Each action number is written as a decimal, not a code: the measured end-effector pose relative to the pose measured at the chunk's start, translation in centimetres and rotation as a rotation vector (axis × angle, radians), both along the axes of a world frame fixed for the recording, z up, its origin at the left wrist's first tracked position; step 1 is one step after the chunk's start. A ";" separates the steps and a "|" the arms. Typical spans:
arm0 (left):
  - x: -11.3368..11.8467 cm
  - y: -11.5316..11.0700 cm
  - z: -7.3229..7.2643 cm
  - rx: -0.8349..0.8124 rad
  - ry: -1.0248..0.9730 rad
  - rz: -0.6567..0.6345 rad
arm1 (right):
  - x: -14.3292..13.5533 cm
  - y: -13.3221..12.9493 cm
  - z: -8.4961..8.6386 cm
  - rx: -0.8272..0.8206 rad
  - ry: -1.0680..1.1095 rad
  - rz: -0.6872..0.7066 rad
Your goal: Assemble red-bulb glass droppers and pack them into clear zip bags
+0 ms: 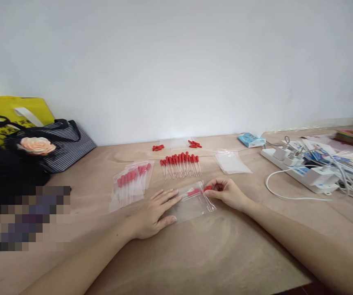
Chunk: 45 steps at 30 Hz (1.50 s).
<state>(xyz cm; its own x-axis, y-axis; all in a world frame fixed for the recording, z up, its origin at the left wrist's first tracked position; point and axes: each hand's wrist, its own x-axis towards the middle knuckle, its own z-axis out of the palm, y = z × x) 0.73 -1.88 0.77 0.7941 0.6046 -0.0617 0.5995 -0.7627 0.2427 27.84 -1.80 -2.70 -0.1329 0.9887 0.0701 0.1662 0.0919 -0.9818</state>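
Note:
A clear zip-top bag [188, 211] lies flat on the table with its open end to the right. Inside it shows one dropper [194, 192] with a red bulb. My left hand [156, 213] is spread flat, its fingertips resting on the bag's left edge. At the bag's mouth, my right hand [225, 193] pinches the red bulb of another dropper [207, 188]; its tube runs into the bag. Beyond the hands lies a row of loose droppers [181, 164] with red bulbs. Left of it are several bagged droppers [130, 180], overlapping.
A stack of clear bags [231, 162] lies right of the row. Red bulbs sit in two small piles, left [158, 148] and right [195, 144], by the wall. A white power strip [299, 170] with cables occupies the right. Handbags [66, 143] stand at left.

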 end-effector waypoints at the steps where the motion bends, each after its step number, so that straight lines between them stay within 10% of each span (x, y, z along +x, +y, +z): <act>1: 0.0 0.0 0.0 -0.001 -0.008 -0.002 | 0.1 0.0 0.0 0.015 -0.066 0.039; 8: 0.1 -0.3 0.4 -0.018 -0.039 0.014 | -0.4 -0.2 0.7 0.109 -0.207 0.318; 21: -0.1 -0.1 -0.1 -0.013 -0.107 -0.010 | -1.4 1.6 -0.3 0.151 -0.234 0.065; 32: -0.3 0.0 -0.4 -0.025 -0.091 0.011 | 0.5 11.6 0.5 0.049 -0.500 -0.455; 45: -0.3 0.0 -0.1 -0.050 -0.123 -0.007 | -1.2 14.6 0.1 -0.082 -0.420 -0.478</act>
